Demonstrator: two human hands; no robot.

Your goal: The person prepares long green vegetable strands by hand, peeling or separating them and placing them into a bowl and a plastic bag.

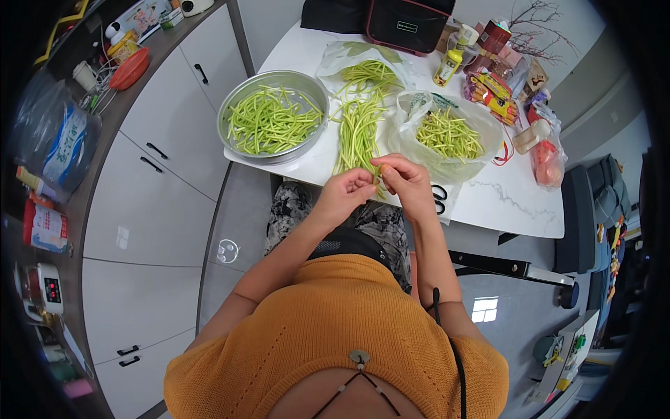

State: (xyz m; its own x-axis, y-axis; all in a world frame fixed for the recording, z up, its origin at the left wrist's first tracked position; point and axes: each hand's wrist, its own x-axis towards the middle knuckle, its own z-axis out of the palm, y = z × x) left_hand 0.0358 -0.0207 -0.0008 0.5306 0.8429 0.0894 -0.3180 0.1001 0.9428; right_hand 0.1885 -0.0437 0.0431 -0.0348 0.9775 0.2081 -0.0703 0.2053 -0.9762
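Your left hand [347, 193] and right hand [406, 183] pinch their fingertips around a slender green stalk [380, 188], likely light and crisp, best gripped near its end.

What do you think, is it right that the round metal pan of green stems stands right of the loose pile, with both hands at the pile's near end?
Not quite: the head view shows the round metal pan to the left of the loose pile, not the right. The left hand and right hand are at the pile's near end.
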